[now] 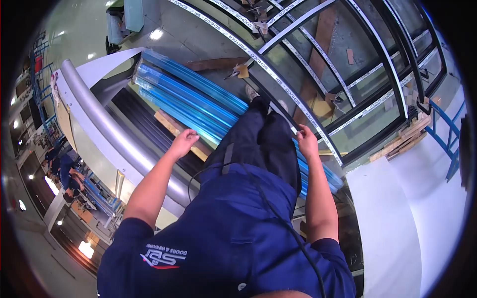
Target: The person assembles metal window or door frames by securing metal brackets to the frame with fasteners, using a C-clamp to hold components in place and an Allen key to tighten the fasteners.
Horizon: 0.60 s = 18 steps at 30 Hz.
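Observation:
My left hand [184, 143] is held out at waist height with nothing in it, its fingers loosely bent and apart from the thumb. Below it in view lie a wooden batten [169, 125] and long profiles wrapped in blue film [191, 107]. On the other side, my right hand [307, 142] has loosely bent fingers and no object showing in it. Its fingertips overlap the near edge of a large black frame [283, 89] covered with white printed tape. My legs stand between the profiles and the frame.
A long curved silver panel [117, 134] runs along the left. Dark profiles [149, 121] lie beside it. White sheets [385, 213] and a blue metal stand [445, 129] are at the right, near stacked wood pieces [405, 136]. Co-workers [67, 171] bend over a bench at far left.

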Motion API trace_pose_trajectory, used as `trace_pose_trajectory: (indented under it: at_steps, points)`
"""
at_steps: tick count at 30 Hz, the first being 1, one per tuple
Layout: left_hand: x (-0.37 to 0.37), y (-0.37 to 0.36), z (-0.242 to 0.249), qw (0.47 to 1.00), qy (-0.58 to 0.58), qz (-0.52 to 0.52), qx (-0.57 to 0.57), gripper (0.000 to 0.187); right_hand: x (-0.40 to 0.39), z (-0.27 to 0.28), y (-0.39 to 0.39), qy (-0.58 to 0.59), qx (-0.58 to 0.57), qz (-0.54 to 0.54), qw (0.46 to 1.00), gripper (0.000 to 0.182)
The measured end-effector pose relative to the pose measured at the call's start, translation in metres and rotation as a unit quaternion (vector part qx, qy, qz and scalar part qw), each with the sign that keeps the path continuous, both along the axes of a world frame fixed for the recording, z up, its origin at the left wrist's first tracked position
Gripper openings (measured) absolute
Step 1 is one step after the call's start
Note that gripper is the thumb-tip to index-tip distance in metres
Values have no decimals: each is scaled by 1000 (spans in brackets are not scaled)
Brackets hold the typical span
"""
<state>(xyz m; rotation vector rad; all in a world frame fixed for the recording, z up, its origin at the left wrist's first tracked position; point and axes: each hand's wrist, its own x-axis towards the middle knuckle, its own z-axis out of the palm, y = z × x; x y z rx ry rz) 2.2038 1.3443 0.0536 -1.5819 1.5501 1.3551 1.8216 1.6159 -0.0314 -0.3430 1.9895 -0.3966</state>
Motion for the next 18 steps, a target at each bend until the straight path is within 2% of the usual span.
trace_pose_trajectory:
  at_steps: [4,6,10,13,15,16,18]
  points:
    - [8,24,-16,999,-12,22,-20,45,-17,-15,-13,-4,-11,35,999,37]
    - [8,31,-26,999,2,46,10,44,-19,-21,-17,2,9,43,999,37]
    - [18,30,-110,997,23,61,45,49,-11,-15,-26,37,11,38,999,36]
    - [-4,22,-172,989,10,143,42,44,2,-9,-64,-7,-1,49,999,34]
    - [-7,28,-234,962,37,262,75,54,14,-9,-109,-33,-15,113,993,36]
    - [-17,29,-250,954,40,286,77,54,23,-17,-129,-46,-27,141,989,38]
    - [-43,21,-279,917,37,381,116,73,41,-39,-174,-73,-44,176,981,45]
